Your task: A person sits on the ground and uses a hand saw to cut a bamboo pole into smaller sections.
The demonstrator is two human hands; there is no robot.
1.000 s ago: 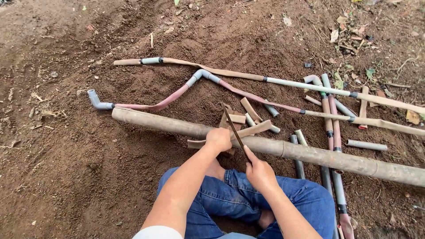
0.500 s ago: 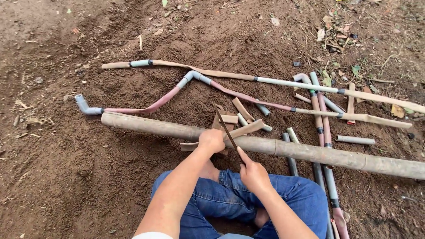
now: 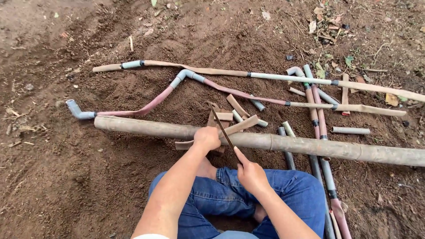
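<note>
A long bamboo pole lies across the soil in front of my crossed legs in blue jeans. My left hand is closed over the pole, pressing on it. My right hand grips the handle end of a thin dark blade, which slants up and left across the pole, its tip past the pole's far side. Flat tan strips lie under and around the blade.
Grey pipes joined with flattened pink and tan hose snake over the brown soil beyond the pole. A grey elbow pipe sits at the left. More pipes run toward me at the right. Dry leaves lie at the top right.
The view has shifted slightly, so the pole and pipes sit a little lower and to the left. Both hands keep their grip; the blade stays across the pole.
</note>
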